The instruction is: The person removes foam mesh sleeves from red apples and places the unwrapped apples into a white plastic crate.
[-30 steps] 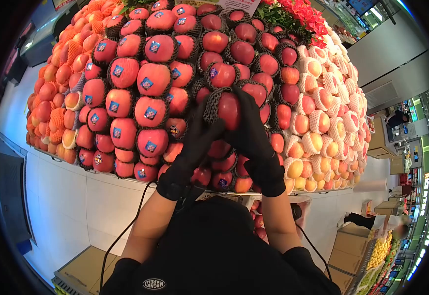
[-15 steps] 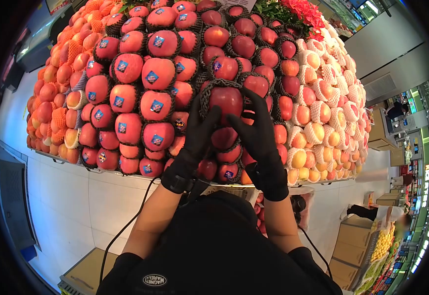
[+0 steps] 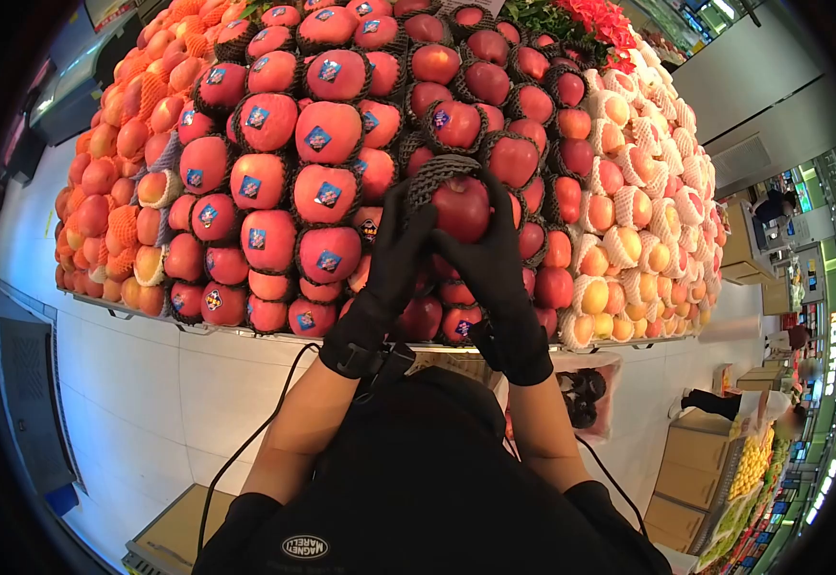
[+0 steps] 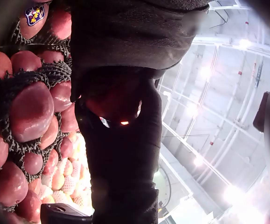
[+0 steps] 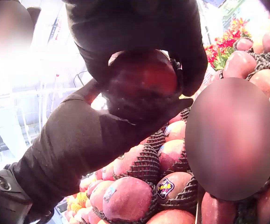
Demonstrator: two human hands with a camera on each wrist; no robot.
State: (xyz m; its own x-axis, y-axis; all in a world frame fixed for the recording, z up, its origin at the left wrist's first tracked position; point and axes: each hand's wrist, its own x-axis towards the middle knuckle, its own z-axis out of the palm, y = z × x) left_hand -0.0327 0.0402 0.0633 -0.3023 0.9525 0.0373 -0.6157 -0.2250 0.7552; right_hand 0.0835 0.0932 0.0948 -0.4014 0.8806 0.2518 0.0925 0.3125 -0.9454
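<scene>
In the head view, a dark red apple [image 3: 461, 213] sits between two black-gloved hands, above the front of a tiered apple display. A black foam net [image 3: 435, 176] covers its upper left side, leaving the front bare. My left hand [image 3: 394, 264] holds the apple and net from the left. From the right, my right hand [image 3: 490, 273] curls its fingers round the fruit, and both thumbs meet near its lower edge. The right wrist view shows the apple [image 5: 146, 77] in shadow between both gloves; in the left wrist view the gloves largely hide it.
Large red apples with blue stickers [image 3: 318, 139] fill the left rows in black nets. Peach-toned fruit in white nets [image 3: 629, 211] lies to the right, orange-netted fruit [image 3: 126, 225] far left. Red flowers [image 3: 600, 24] stand at the back. A person [image 3: 725, 407] is at lower right.
The apple has turned in my hands, its net shifting from the left side to behind, then upper left. My right thumb and fingers, spread half a second ago, now close round it.
</scene>
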